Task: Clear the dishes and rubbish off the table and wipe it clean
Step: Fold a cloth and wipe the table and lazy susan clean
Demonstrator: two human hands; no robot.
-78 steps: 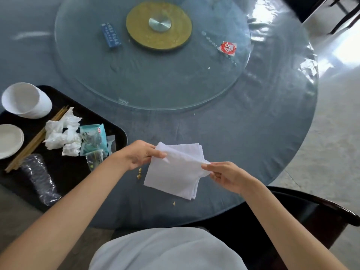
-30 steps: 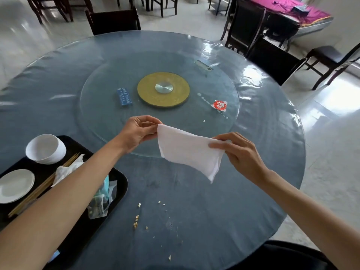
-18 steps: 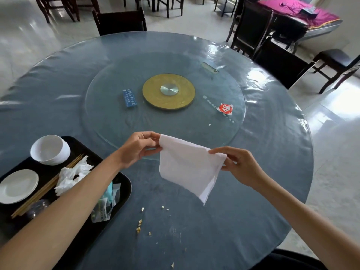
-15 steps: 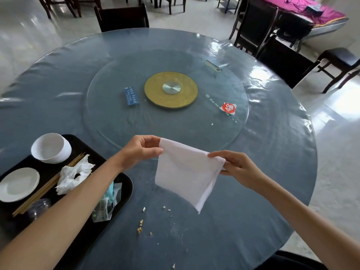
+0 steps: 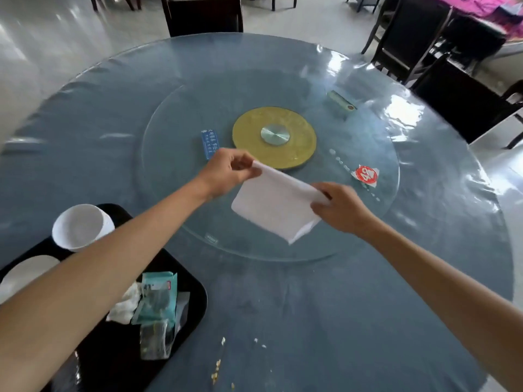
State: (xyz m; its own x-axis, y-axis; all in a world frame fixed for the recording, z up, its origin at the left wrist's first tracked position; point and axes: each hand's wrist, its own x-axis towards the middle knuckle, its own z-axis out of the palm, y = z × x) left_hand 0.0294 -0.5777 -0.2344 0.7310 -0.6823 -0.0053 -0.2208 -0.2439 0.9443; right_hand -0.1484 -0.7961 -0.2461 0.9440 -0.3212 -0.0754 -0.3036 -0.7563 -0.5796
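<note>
Crockery and wrappers are gathered on the black tray (image 5: pixel 195 292) at the left rim. A folded white cloth (image 5: pixel 271 205), judged light and limp, is held over the glass turntable (image 5: pixel 181 210), pinched at its top corners by the left hand (image 5: pixel 226 172) and right hand (image 5: pixel 339 210). Crumbs (image 5: pixel 216 369) lie near the front edge; open tabletop (image 5: pixel 424 273) remains rightward.

Dark chairs (image 5: pixel 464 100) stand around the far and right side, beyond both hands. A magenta-covered table (image 5: pixel 486 12) sits far off past the right hand. Another dark chair (image 5: pixel 203 15) is straight ahead, beyond the left hand. Pale glossy floor (image 5: pixel 56 43) lies around.
</note>
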